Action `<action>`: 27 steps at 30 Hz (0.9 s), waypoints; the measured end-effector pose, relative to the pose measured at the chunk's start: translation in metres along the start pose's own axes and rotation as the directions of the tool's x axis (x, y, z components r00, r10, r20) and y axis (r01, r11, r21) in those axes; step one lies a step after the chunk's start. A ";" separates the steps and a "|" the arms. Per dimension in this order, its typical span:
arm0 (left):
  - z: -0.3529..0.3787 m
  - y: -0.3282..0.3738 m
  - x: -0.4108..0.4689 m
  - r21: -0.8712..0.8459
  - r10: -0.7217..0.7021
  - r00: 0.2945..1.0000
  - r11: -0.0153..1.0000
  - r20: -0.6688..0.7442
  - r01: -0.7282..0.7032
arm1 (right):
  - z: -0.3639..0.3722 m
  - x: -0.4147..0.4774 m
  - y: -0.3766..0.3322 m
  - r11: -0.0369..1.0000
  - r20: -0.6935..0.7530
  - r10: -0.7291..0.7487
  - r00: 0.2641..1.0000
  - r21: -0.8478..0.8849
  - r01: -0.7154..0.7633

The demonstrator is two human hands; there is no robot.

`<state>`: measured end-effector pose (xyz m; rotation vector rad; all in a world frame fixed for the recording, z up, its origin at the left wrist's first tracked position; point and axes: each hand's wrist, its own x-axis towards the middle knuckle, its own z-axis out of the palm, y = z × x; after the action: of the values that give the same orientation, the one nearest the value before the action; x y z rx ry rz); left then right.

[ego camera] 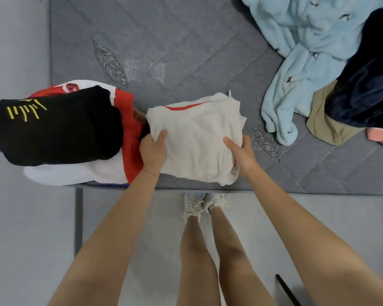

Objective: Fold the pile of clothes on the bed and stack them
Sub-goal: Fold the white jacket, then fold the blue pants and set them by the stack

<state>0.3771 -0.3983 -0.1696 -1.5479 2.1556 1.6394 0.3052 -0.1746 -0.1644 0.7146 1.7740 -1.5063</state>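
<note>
Folded cream garment (197, 138) gripped between left hand (153, 149), right hand (241, 151).

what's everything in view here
mattress: 1, grey, under everything
folded garment: 1, white with red stripe, near edge centre
black garment: 1, yellow marks, top of left stack
red-and-white clothes: count unclear, under black one
fleece garment: 1, light blue, upper right
navy garment: 1, far right
tan garment: 1, under the navy
pink garment: 1, right edge
shoes: 2, white, floor
left hand: grips folded garment's left side
right hand: grips its right side
</note>
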 end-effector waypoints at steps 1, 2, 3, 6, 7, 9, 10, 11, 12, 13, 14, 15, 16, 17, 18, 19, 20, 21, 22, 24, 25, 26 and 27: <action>0.001 -0.005 0.002 0.012 0.001 1.000 1.000 0.006 -0.001 | 0.000 0.004 0.006 1.000 -0.017 0.001 1.000 -0.018 -0.002; 0.002 -0.010 0.004 0.015 -0.001 1.000 1.000 0.010 0.001 | 0.000 0.006 0.009 1.000 -0.032 0.002 0.999 -0.029 -0.003; 0.002 -0.013 0.007 0.014 -0.006 1.000 1.000 0.013 0.006 | 0.000 0.009 0.011 0.999 -0.048 -0.001 0.999 -0.039 -0.001; 0.004 -0.017 0.014 0.028 -0.023 0.999 0.999 0.029 0.022 | 0.004 0.016 0.012 0.997 -0.100 -0.024 0.995 -0.069 0.017; 0.005 -0.019 0.016 0.035 -0.025 0.999 0.999 0.039 0.024 | 0.005 0.018 0.013 0.997 -0.124 -0.033 0.992 -0.080 0.024; 0.006 -0.020 0.019 0.060 -0.038 0.998 0.998 0.056 0.035 | 0.008 0.021 0.014 0.995 -0.179 -0.042 0.983 -0.100 0.025; 0.006 -0.019 0.020 0.074 -0.049 0.997 0.996 0.062 0.044 | 0.009 0.020 0.013 0.994 -0.201 -0.044 0.979 -0.112 0.022; 0.005 -0.020 0.022 0.087 -0.066 0.995 0.994 0.070 0.060 | 0.010 0.020 0.013 0.992 -0.219 -0.046 0.975 -0.123 0.019; 0.005 -0.019 0.023 0.102 -0.082 0.994 0.992 0.079 0.074 | 0.011 0.019 0.012 0.991 -0.233 -0.049 0.971 -0.136 0.017; 0.005 -0.017 0.024 0.121 -0.097 0.991 0.989 0.090 0.086 | 0.012 0.018 0.011 0.988 -0.241 -0.055 0.969 -0.154 0.018; 0.005 -0.015 0.024 0.138 -0.100 0.990 0.987 0.102 0.085 | 0.013 0.017 0.009 0.984 -0.244 -0.063 0.968 -0.177 0.019; 0.005 -0.014 0.024 0.148 -0.097 0.988 0.986 0.116 0.080 | 0.012 0.016 0.008 0.978 -0.244 -0.068 0.967 -0.208 0.016; 0.005 -0.012 0.022 0.155 -0.095 0.986 0.985 0.133 0.074 | 0.012 0.014 0.006 0.970 -0.240 -0.069 0.968 -0.241 0.009; 0.004 -0.011 0.019 0.161 -0.088 0.985 0.985 0.148 0.064 | 0.011 0.012 0.006 0.962 -0.233 -0.066 0.970 -0.274 -0.001; 0.004 -0.008 0.014 0.169 -0.075 0.985 0.984 0.153 0.049 | 0.009 0.009 0.004 0.953 -0.224 -0.070 0.972 -0.304 -0.002; 0.004 -0.006 0.009 0.179 -0.044 0.987 0.984 0.152 0.016 | 0.008 0.005 0.003 0.941 -0.219 -0.087 0.972 -0.338 0.008; 0.005 -0.003 0.002 0.197 0.004 0.988 0.980 0.153 -0.034 | 0.006 0.001 0.001 0.924 -0.212 -0.122 0.970 -0.382 0.033; 0.005 0.001 -0.006 0.226 0.056 0.986 0.970 0.160 -0.092 | 0.004 -0.004 -0.002 0.895 -0.198 -0.164 0.967 -0.441 0.062; 0.005 0.005 -0.016 0.276 0.111 0.980 0.949 0.166 -0.154 | 0.001 -0.011 -0.004 0.857 -0.177 -0.200 0.964 -0.509 0.084; 0.005 0.012 -0.033 0.410 0.211 0.959 0.871 0.187 -0.272 | -0.004 -0.028 -0.014 0.774 -0.128 -0.262 0.957 -0.620 0.129; 0.005 0.014 -0.041 0.476 0.258 0.944 0.817 0.203 -0.326 | -0.007 -0.036 -0.019 0.752 -0.105 -0.283 0.953 -0.642 0.152; 0.004 0.019 -0.049 0.529 0.309 0.923 0.756 0.230 -0.385 | -0.011 -0.046 -0.027 0.736 -0.080 -0.319 0.944 -0.649 0.193; 0.005 0.027 -0.056 0.564 0.347 0.901 0.703 0.260 -0.433 | -0.017 -0.055 -0.036 0.723 -0.065 -0.359 0.931 -0.650 0.233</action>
<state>0.3845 -0.3583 -0.1226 -0.8001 2.6809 0.8744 0.3082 -0.1631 -0.0982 0.2249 2.4511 -0.9128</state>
